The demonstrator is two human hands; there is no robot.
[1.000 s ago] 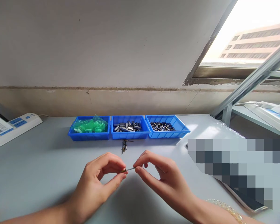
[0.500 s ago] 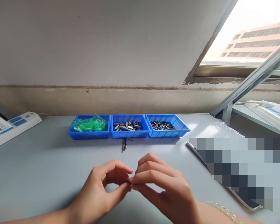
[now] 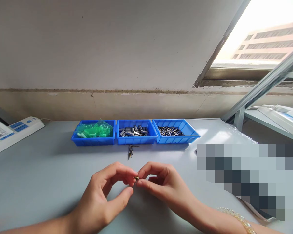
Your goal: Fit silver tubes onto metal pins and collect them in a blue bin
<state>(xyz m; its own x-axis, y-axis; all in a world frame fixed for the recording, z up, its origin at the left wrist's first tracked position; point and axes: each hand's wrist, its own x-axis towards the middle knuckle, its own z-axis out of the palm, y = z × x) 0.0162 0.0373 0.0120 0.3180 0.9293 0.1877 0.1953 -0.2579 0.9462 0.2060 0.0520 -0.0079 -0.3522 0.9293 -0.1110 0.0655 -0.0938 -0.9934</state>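
Observation:
Between my hands, above the grey table [image 3: 51, 182], is a small brass-and-dark metal piece [image 3: 136, 178]. My right hand [image 3: 161, 180] pinches it between thumb and index finger. The fingertips of my left hand [image 3: 112, 191] touch its left side, while the left thumb is spread apart below. Several thin dark metal pins [image 3: 130, 151] lie on the table beyond my hands. Behind them stands a blue bin [image 3: 136, 140] with metal cylinders. The right blue bin [image 3: 177, 139] holds many small pins, and the left blue bin [image 3: 94, 141] holds green pieces in clear plastic.
A white power strip [image 3: 26, 130] lies at the far left. On the right, a dark-edged flat object [image 3: 256, 213] is mostly hidden by pixelation. A metal frame [image 3: 249, 92] and a shelf rise at the back right. The wall runs behind the bins.
The fingers of my right hand have curled in and the small piece has risen slightly. My left thumb has come away from it, with the left fingertips still touching.

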